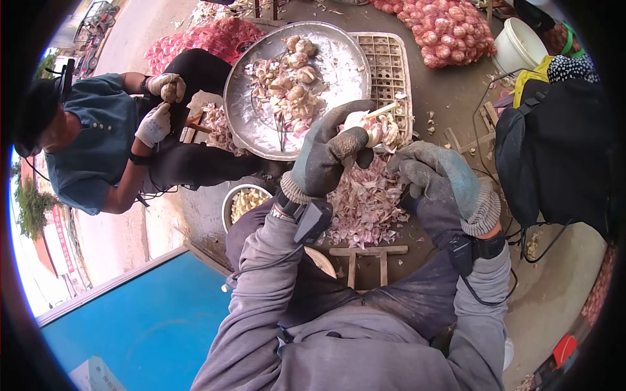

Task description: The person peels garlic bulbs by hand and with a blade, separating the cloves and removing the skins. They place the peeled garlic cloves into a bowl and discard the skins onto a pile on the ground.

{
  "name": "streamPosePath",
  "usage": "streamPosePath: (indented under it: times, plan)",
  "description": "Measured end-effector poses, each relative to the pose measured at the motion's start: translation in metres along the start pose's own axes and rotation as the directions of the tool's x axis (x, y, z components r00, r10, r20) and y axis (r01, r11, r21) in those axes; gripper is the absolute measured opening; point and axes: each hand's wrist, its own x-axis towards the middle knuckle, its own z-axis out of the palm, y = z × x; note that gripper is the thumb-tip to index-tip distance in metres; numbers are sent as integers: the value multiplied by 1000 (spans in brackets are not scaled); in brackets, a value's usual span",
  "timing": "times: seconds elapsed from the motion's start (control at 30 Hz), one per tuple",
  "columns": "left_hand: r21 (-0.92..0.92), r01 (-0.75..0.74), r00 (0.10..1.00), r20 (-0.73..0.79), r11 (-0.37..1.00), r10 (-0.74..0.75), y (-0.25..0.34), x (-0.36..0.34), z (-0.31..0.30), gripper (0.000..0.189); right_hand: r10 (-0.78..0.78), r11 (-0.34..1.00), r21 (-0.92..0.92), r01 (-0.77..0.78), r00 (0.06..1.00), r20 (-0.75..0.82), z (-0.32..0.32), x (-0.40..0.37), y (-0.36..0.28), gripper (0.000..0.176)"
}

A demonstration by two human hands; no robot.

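My left hand (329, 153), in a grey-and-blue work glove, is closed around a partly peeled garlic bulb (370, 124) whose stem points right. To its right, my right hand (440, 179) wears the same kind of glove. Its fingers are curled together; what they hold, if anything, is hidden. Beyond my hands a large round metal pan (339, 75) bears several garlic bulbs and loose skins. Below my hands a heap of pinkish garlic skins (368, 202) lies on the ground between my knees.
A person (98, 133) in white gloves sits at the left, handling a bulb. A bowl of peeled cloves (248, 202) stands by my left knee. Red net sacks of garlic (447, 32), a plastic crate (385, 55), a white bucket (520, 47) and a black bag (561, 156) surround the spot.
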Motion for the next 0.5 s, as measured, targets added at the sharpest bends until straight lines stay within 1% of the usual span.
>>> streamPosePath:
  times: [0.03, 0.07, 0.1, 0.13, 0.27, 0.3, 0.37, 0.43, 0.5]
  plan:
    - [-25, 37, 998, 49, 999, -35, 0, 0, 0, 58, 3, 1000, 1, -3, 1000, -3, 0, 0, -2, 33]
    - [26, 28, 995, 91, 999, -30, -2, 1, -3, 59, 22, 998, 64, -20, 1000, -17, 3, -1, -7, 33]
    - [24, 32, 995, 93, 999, -34, -3, 2, -1, 59, 41, 991, 127, -36, 999, -31, 4, -1, -9, 33]
    - [11, 23, 992, 126, 1000, -24, -1, 2, 2, 59, 44, 991, 129, -39, 998, -33, 4, 0, -7, 33]
    - [11, 30, 978, 207, 999, -31, 2, 1, 5, 58, 49, 993, 107, -47, 999, -19, 0, 1, -3, 35]
    - [11, 32, 977, 208, 999, -34, 3, 1, 6, 58, 56, 995, 89, -56, 998, -3, -1, 0, -3, 36]
    - [-29, 88, 972, 219, 996, -79, 3, -1, 7, 57, 64, 996, 64, -64, 998, 3, -3, -1, -6, 37]
    - [-39, 94, 974, 210, 995, -84, 1, -1, 8, 57, 73, 997, 38, -73, 997, 10, -3, -1, -5, 37]
    - [-50, 100, 976, 199, 994, -88, -1, -2, 7, 57, 49, 999, 21, -49, 999, -3, -2, 1, -3, 38]
